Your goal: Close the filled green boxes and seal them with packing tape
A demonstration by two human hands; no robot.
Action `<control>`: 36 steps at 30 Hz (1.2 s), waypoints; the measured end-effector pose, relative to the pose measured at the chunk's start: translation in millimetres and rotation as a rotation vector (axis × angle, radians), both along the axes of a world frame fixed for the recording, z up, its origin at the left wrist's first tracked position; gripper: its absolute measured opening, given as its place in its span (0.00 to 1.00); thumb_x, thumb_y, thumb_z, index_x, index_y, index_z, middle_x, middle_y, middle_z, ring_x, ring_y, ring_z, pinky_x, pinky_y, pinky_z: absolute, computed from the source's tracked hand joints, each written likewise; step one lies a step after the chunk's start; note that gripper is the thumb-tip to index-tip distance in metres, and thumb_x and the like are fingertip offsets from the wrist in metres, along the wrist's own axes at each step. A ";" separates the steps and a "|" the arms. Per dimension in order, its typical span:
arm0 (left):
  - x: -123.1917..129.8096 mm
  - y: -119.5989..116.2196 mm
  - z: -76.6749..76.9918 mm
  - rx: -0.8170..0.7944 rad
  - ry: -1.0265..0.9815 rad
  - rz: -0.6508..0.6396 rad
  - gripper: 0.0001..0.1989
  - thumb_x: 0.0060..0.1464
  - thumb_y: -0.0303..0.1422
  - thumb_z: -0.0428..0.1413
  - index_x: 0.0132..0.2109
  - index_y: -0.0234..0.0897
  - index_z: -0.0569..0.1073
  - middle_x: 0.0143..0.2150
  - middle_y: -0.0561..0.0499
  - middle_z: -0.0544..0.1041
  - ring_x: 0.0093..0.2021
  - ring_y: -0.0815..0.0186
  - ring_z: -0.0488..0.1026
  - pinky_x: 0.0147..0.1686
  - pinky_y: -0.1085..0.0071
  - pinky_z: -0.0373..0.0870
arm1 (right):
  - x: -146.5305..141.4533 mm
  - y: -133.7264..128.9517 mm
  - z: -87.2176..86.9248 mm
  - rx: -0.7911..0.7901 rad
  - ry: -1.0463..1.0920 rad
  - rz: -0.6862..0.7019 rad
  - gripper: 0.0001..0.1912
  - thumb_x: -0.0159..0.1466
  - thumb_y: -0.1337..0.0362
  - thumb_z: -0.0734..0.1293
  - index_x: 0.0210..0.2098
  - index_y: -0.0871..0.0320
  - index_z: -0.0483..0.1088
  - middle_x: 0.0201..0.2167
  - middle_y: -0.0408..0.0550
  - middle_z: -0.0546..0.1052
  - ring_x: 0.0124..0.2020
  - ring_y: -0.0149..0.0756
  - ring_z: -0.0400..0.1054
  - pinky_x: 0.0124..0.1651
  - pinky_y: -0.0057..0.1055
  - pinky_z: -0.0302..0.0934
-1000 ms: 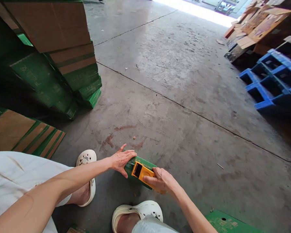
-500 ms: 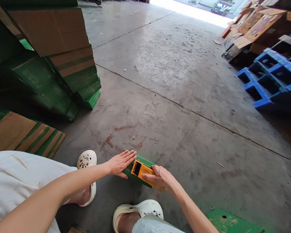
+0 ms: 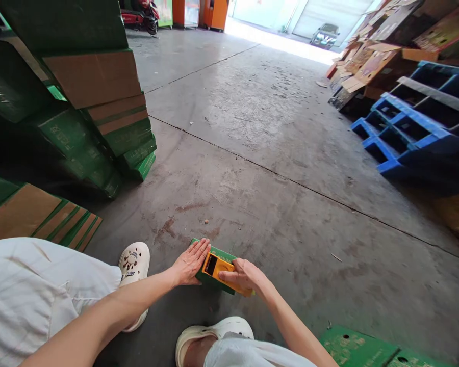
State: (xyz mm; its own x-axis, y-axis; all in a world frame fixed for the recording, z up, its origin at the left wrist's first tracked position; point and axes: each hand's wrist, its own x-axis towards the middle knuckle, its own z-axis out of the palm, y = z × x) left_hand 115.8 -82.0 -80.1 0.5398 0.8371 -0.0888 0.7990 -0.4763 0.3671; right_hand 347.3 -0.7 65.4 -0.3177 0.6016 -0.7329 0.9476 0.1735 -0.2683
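Observation:
A small green box (image 3: 224,253) with printed lettering rests on the floor between my feet. On top of it is a yellow multimeter (image 3: 222,265) with a dark display at its left end. My right hand (image 3: 245,273) is closed round the multimeter's right end, its thumb lying across the front. My left hand (image 3: 192,262) lies flat on the left end of the box, fingers stretched out beside the meter's display end. The underside of the meter is hidden.
Stacked green cartons (image 3: 95,76) stand at the left, with more cartons (image 3: 42,214) lower down. Blue pallets (image 3: 405,122) and flattened cardboard (image 3: 378,61) are at the right. A green board (image 3: 359,346) lies at lower right. Concrete floor (image 3: 260,199) stretches towards a bright doorway.
The camera view has tilted up and turned slightly right, so more of the far doorway shows. Both hands keep their places on the box and multimeter.

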 end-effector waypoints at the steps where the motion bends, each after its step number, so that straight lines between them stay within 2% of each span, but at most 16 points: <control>1: 0.8 0.3 -1.4 0.009 -0.007 0.006 0.71 0.47 0.50 0.69 0.79 0.29 0.29 0.80 0.29 0.36 0.80 0.44 0.31 0.77 0.47 0.38 | 0.1 0.4 -0.4 -0.001 0.002 -0.002 0.26 0.61 0.40 0.72 0.31 0.59 0.73 0.29 0.49 0.77 0.30 0.37 0.68 0.29 0.30 0.50; 7: -2.6 4.0 -6.8 0.034 -0.031 0.004 0.65 0.50 0.47 0.66 0.79 0.29 0.33 0.81 0.30 0.40 0.81 0.43 0.36 0.77 0.46 0.39 | 5.4 -4.6 9.3 -0.019 0.034 0.002 0.24 0.62 0.42 0.71 0.35 0.59 0.75 0.32 0.49 0.78 0.31 0.36 0.68 0.30 0.29 0.50; 11: -3.0 5.4 -5.2 0.016 -0.029 -0.001 0.64 0.51 0.45 0.65 0.79 0.27 0.35 0.81 0.30 0.41 0.81 0.43 0.36 0.78 0.47 0.38 | 31.7 -4.3 29.6 -0.101 0.095 -0.013 0.24 0.61 0.41 0.70 0.34 0.58 0.74 0.30 0.46 0.77 0.30 0.34 0.66 0.29 0.29 0.49; 15: -1.5 7.5 -0.9 -0.001 -0.031 -0.002 0.63 0.51 0.47 0.65 0.79 0.25 0.37 0.81 0.30 0.43 0.81 0.42 0.38 0.78 0.47 0.38 | 56.8 6.6 43.0 -0.120 0.045 -0.042 0.27 0.60 0.37 0.70 0.30 0.57 0.72 0.28 0.46 0.76 0.28 0.34 0.65 0.27 0.30 0.47; 25: -0.9 1.0 1.5 0.004 0.002 0.012 0.67 0.49 0.46 0.68 0.79 0.29 0.33 0.81 0.31 0.44 0.81 0.42 0.38 0.78 0.46 0.37 | 47.8 12.0 25.9 -0.120 -0.036 -0.046 0.25 0.60 0.40 0.70 0.27 0.56 0.66 0.27 0.45 0.74 0.29 0.36 0.66 0.28 0.30 0.49; 28: 12.7 2.6 0.8 -0.009 0.020 0.059 0.69 0.47 0.48 0.68 0.79 0.29 0.33 0.81 0.29 0.43 0.81 0.41 0.37 0.77 0.45 0.37 | 50.6 12.2 21.1 -0.134 -0.039 -0.055 0.24 0.60 0.41 0.70 0.27 0.56 0.65 0.27 0.45 0.73 0.29 0.36 0.66 0.29 0.31 0.49; 31: 38.5 11.1 1.9 -0.029 0.042 0.078 0.73 0.40 0.52 0.71 0.79 0.28 0.35 0.80 0.26 0.43 0.80 0.35 0.37 0.76 0.41 0.36 | 55.6 13.0 15.1 -0.152 -0.017 -0.049 0.23 0.61 0.42 0.70 0.28 0.56 0.66 0.27 0.44 0.73 0.29 0.35 0.65 0.28 0.31 0.48; 33: 54.2 18.6 4.7 -0.039 0.027 0.031 0.74 0.38 0.52 0.71 0.78 0.26 0.38 0.79 0.25 0.47 0.79 0.34 0.42 0.76 0.42 0.36 | 59.1 12.5 11.4 -0.131 0.005 -0.040 0.24 0.62 0.41 0.69 0.28 0.56 0.66 0.27 0.44 0.73 0.29 0.34 0.63 0.28 0.30 0.47; 36: 63.6 26.5 10.2 -0.030 -0.048 -0.041 0.66 0.42 0.51 0.67 0.78 0.25 0.45 0.76 0.28 0.58 0.76 0.37 0.54 0.77 0.46 0.37 | 63.5 9.4 10.5 -0.127 0.027 -0.028 0.25 0.62 0.39 0.69 0.29 0.56 0.67 0.28 0.44 0.74 0.29 0.33 0.63 0.28 0.30 0.47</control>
